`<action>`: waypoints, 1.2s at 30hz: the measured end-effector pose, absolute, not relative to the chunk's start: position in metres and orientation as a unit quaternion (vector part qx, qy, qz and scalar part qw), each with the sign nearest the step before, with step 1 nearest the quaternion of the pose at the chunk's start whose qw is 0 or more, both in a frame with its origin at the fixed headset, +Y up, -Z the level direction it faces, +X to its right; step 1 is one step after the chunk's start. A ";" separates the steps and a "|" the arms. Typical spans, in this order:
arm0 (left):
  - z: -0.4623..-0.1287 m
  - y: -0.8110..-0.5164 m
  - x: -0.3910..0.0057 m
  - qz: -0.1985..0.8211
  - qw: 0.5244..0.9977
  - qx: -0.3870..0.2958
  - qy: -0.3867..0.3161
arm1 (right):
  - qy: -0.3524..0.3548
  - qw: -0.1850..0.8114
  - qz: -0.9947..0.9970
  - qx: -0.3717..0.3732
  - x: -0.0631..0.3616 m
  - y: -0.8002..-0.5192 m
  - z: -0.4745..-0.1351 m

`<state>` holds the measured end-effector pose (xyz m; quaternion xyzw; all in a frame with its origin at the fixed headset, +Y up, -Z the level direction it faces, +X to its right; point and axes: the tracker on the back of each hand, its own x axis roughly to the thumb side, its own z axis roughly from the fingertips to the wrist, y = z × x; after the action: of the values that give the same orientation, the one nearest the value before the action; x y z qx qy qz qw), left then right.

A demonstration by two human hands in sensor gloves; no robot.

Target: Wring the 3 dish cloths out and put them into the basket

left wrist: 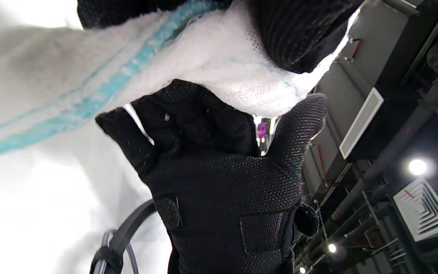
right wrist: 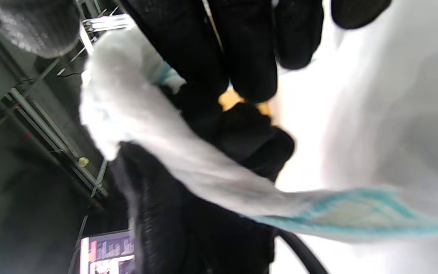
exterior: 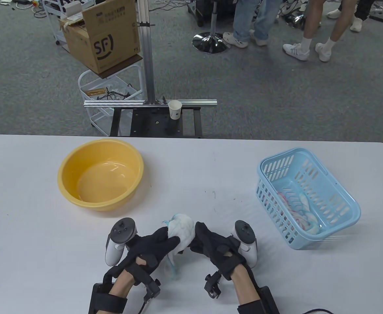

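Observation:
A white dish cloth with teal stripes (exterior: pixel 181 230) is bunched up just above the table near its front edge, between both gloved hands. My left hand (exterior: pixel 169 241) grips its left side and my right hand (exterior: pixel 196 236) grips its right side, fingers curled round it. A tail of the cloth hangs below my left hand. The left wrist view has the cloth (left wrist: pixel 219 64) pinched under my left fingers (left wrist: pixel 287 34). In the right wrist view it (right wrist: pixel 135 114) runs under my right fingers (right wrist: pixel 242 49). The light blue basket (exterior: pixel 338 209) at right holds crumpled pink and blue cloths (exterior: pixel 301 209).
A yellow basin (exterior: pixel 67 170) stands at the left of the white table (exterior: pixel 211 170), with what looks like a little water in it. Beyond the far edge stands a metal frame with a paper cup (exterior: pixel 175 109). People's legs are in the background.

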<state>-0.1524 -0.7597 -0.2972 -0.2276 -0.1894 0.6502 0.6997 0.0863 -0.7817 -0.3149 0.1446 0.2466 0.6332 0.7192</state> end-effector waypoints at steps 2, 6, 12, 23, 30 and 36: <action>-0.296 -0.763 -0.146 0.649 0.680 -0.274 -0.203 | 0.258 0.740 0.600 0.161 0.082 -0.780 -0.314; -0.294 -0.770 -0.141 0.664 0.649 -0.315 -0.197 | 0.242 0.741 0.603 0.170 0.083 -0.774 -0.315; -0.295 -0.777 -0.146 0.680 0.630 -0.336 -0.166 | 0.054 0.717 0.677 0.154 0.091 -0.749 -0.315; -0.295 -0.793 -0.157 0.784 0.467 -0.384 -0.143 | -0.168 0.486 0.817 0.260 0.067 -0.710 -0.288; -0.292 -0.791 -0.155 0.774 0.421 -0.426 -0.206 | -0.139 0.519 0.807 0.245 0.066 -0.715 -0.290; -0.292 -0.782 -0.148 0.714 0.544 -0.398 -0.189 | -0.150 0.480 0.826 0.256 0.066 -0.712 -0.289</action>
<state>-0.1475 -0.7818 -0.2924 -0.3975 -0.1895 0.7140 0.5442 0.0658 -0.7123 -0.2893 0.2562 -0.1498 0.8257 0.4797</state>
